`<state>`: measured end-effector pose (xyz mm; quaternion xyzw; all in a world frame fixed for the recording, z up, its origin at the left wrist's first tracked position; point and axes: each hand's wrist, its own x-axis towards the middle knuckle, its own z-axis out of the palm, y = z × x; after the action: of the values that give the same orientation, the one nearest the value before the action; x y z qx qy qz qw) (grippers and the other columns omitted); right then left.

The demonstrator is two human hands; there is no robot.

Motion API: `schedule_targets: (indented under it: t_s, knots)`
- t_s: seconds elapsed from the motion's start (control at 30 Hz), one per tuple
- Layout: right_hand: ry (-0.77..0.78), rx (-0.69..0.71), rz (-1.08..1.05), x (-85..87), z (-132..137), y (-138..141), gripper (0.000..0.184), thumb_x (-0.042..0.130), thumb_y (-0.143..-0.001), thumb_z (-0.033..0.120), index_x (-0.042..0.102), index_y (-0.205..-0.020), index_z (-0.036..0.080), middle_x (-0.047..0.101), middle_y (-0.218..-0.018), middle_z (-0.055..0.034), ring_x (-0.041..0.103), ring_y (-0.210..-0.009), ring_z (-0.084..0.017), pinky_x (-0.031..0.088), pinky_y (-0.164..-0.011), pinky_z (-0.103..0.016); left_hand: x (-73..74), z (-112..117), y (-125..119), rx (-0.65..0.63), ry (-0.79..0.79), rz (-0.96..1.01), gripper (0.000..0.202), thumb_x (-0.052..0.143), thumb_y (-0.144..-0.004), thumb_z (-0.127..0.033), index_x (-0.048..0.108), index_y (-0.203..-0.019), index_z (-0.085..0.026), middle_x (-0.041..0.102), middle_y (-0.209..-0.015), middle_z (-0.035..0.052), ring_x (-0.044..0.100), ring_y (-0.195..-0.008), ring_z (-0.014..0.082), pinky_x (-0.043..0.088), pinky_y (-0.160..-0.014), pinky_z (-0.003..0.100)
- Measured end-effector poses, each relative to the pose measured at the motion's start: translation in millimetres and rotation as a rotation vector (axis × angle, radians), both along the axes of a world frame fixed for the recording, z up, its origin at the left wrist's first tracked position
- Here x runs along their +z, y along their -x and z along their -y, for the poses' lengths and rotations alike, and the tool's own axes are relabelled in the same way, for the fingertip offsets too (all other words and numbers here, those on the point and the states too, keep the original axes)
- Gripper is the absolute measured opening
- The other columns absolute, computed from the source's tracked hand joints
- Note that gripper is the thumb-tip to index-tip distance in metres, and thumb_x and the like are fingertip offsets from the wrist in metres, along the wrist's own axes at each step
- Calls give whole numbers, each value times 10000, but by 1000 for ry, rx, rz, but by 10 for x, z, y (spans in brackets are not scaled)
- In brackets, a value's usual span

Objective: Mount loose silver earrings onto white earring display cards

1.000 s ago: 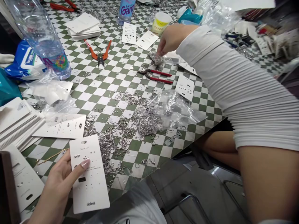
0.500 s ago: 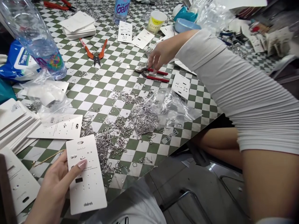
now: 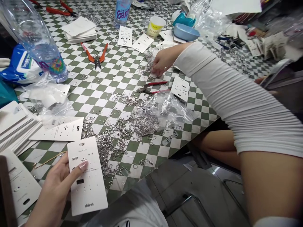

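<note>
My left hand (image 3: 59,178) grips a white earring card (image 3: 88,192), thumb on its face and fingers behind. The card is printed "claire's" at its bottom edge, and small studs sit in its upper part. Over at the far right of the checkered table, my right hand (image 3: 163,61) is lowered, fingertips drawn together at a small heap of metal pieces (image 3: 149,61). What those fingertips hold, if anything, is hidden. Red-handled pliers (image 3: 153,86) lie just below that hand, apart from it. An earring card (image 3: 180,88) rests beside the pliers.
Loose metal rings (image 3: 106,145) spread beside the held card, near a clear plastic bag (image 3: 165,107). Orange-handled cutters (image 3: 96,58), a stack of cards (image 3: 80,31), a yellow cup (image 3: 156,26), a blue bowl (image 3: 187,32) and a large bottle (image 3: 50,60) stand farther off.
My right hand has moved from above the red pliers to the metal heap beyond them, its fingertips closing together. My left hand keeps its hold on the card. The view has shifted slightly.
</note>
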<state>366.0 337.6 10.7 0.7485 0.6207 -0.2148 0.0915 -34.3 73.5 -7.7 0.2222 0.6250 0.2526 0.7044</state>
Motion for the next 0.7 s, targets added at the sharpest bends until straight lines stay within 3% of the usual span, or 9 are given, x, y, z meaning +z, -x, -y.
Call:
schedule_targets:
  t_s: [0.1,0.2,0.3,0.43,0.57,0.7]
  knots:
    - [118,57,-90,-18,14,155,166,623,-994,287,689,-992,134,730,-968,-39,709,-927,-148,587,-942,-384,15,-17,-7,-7,0,7,772,842,-755,-444,528,-1445,-297,668,-1370,85,690,-1161,314,651,-786,305]
    - [119,115,-282,37,42,300,164,547,-1026,210,693,-1060,144,760,-974,-38,726,-925,-123,579,-972,-350,15,-19,-7,5,17,-7,780,845,-751,-442,526,-1447,-296,687,-1340,84,692,-1161,309,651,-762,295]
    - [-45,70,-319,77,-45,347,220,519,-1034,197,662,-1189,134,740,-1165,-85,713,-1046,-133,567,-1011,-343,13,-7,-17,22,7,-43,819,868,-711,-454,539,-1442,-283,730,-1255,85,707,-1124,316,650,-705,291]
    - [-265,55,-199,43,-313,329,368,563,-1023,306,567,-1354,144,592,-1409,-122,606,-1276,-237,521,-1085,-477,36,11,-53,46,-6,-101,824,893,-672,-467,579,-1404,-256,768,-1130,90,737,-1018,318,633,-630,286]
    - [-91,162,-37,-7,-456,413,509,634,-971,446,551,-1406,195,481,-1530,-116,441,-1441,-313,323,-1221,-600,42,11,-59,57,-2,-40,671,839,-752,-456,605,-1342,-240,739,-1220,111,743,-999,303,625,-648,279]
    - [88,251,59,-11,-390,587,803,609,-949,580,261,-1602,269,212,-1687,-119,205,-1565,-357,141,-1274,-644,8,-5,-22,-1,8,-3,694,845,-746,-456,583,-1358,-259,733,-1242,104,738,-1021,301,626,-671,277]
